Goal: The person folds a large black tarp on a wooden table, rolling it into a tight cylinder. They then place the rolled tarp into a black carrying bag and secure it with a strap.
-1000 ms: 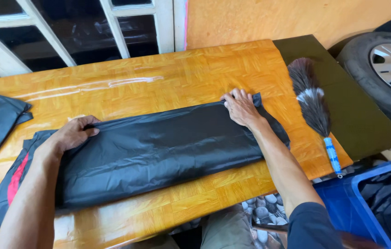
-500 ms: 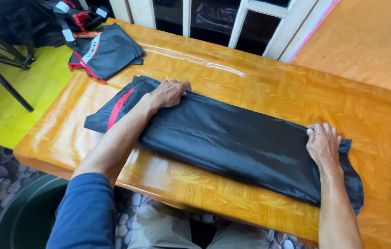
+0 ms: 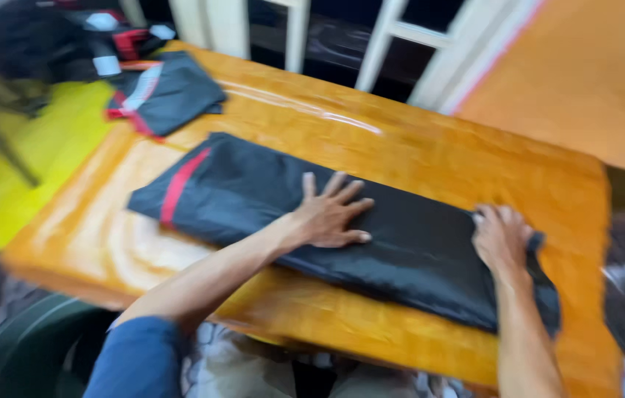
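Both my hands on the long black folded fabric garment (image 3: 401, 250) with a red stripe, lying across the glossy orange wooden table (image 3: 415, 155).

My left hand (image 3: 331, 217) lies flat on its middle, fingers spread, grasping nothing. My right hand (image 3: 500, 236) curls over the garment's right end, gripping the cloth edge. A second folded black-and-red garment (image 3: 169, 92) sits at the table's far left corner.

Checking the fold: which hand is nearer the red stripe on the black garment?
Left. The left hand lies flat mid-garment, right of the red stripe; the right hand grips the far end.
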